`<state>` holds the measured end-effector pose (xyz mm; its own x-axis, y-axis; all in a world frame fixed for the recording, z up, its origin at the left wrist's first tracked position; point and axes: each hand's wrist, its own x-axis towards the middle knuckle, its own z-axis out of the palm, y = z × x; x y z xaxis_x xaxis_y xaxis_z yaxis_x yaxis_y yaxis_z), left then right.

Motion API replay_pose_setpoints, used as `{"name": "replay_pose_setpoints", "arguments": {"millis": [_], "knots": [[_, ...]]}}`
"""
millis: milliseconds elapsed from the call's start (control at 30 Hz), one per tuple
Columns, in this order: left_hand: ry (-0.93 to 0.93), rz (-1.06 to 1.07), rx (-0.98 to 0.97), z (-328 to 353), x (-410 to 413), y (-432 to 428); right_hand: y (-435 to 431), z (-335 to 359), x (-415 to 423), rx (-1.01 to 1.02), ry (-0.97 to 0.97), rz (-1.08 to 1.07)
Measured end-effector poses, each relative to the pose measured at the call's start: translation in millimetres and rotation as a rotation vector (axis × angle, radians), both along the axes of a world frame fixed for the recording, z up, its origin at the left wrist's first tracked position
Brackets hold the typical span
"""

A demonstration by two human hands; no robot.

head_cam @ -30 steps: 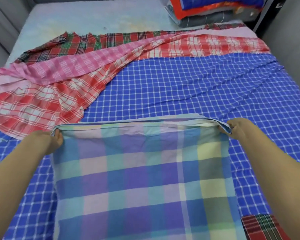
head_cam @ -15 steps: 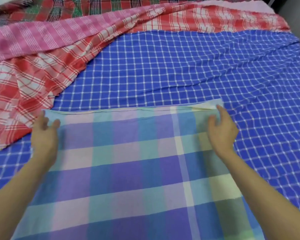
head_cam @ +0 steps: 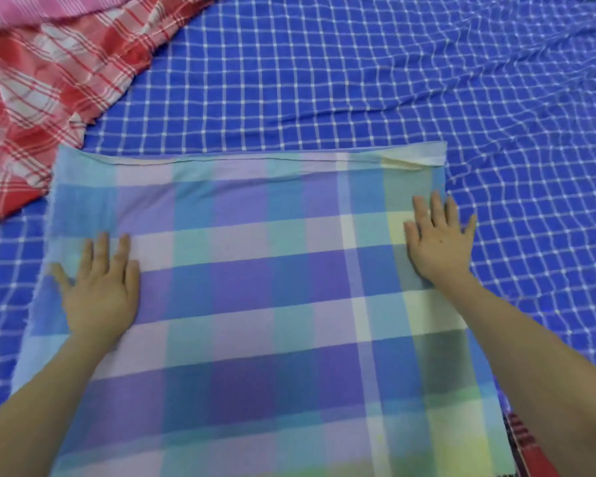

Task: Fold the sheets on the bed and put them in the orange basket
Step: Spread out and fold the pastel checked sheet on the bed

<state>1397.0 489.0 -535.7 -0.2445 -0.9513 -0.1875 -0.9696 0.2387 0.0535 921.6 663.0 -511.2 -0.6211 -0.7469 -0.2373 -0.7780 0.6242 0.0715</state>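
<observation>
Pressing both palms down on the folded pastel plaid sheet, you are holding nothing in either hand; the sheet is lying flat on top of the blue checked sheet, in the near middle of the view.

Orientation: its far edge is running left to right, square to you; its side edges are running from that edge toward you and spreading a little as they come; the near end is passing out of the bottom of the picture, so you cannot tell the full length or say for sure which axis is the long one. Stacked layers are showing along the far edge; at the far right corner a slim pale strip is lying turned over.

Left hand: lying flat, palm down, fingers straight and slightly fanned, thumb out toward the left edge; it is resting just inside that edge.

Right hand: lying flat, palm down, fingers straight and spread, pointing away from you; it is sitting on the right edge, the outermost finger reaching over onto the blue checked sheet.

Surroundings: a red plaid sheet is lying rumpled at far left, its edge just beside the folded sheet's far left corner; a pink sheet is overlapping it at the top; a dark red plaid cloth is peeking out at the bottom right.
</observation>
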Motion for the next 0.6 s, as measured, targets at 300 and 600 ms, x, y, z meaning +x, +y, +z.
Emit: {"name": "replay_pose_setpoints", "arguments": {"millis": [300, 600], "knots": [[-0.001, 0.311, 0.123, 18, 86, 179, 231, 9, 132, -0.054, -0.134, -0.359], [-0.018, 0.356, 0.201, 31, 109, 258, 271, 42, 122, -0.196, -0.575, -0.828]]}}
